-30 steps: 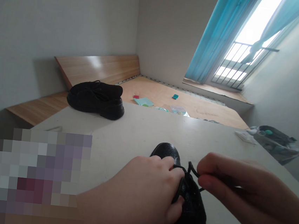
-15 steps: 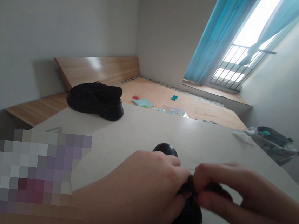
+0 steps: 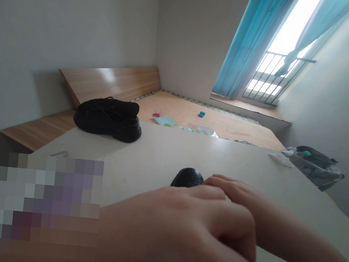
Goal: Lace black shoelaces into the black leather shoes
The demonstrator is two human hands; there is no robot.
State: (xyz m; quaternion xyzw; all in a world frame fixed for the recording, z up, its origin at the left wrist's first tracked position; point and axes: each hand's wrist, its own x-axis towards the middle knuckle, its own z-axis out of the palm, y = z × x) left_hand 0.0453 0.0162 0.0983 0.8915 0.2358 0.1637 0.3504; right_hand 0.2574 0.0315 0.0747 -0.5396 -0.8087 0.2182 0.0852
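Note:
The black leather toe of a shoe (image 3: 188, 177) shows in front of me on the white tabletop; my hands hide the rest of it. My left hand (image 3: 196, 228) lies across the shoe, close to the camera, with its fingers curled in. Whatever it grips is out of sight beneath it. Just behind it, my right hand (image 3: 233, 190) reaches in from the right, its fingers bent down beside the shoe's toe. Its fingertips are covered by my left hand, so what they hold cannot be seen. A second black lace-up shoe (image 3: 109, 120) rests at the table's far left.
The white table (image 3: 166, 151) stands against a wooden bed with a bare board (image 3: 239, 131), where papers and plastic packets lie. A white tissue-like piece (image 3: 280, 160) is at the table's right edge, beside a bag-lined bin (image 3: 316, 165). A blurred patch covers the lower left.
My left hand has moved right and nearer to the camera. My right hand has shifted forward and left, now partly behind the left. The dark piece between my fingers is no longer visible.

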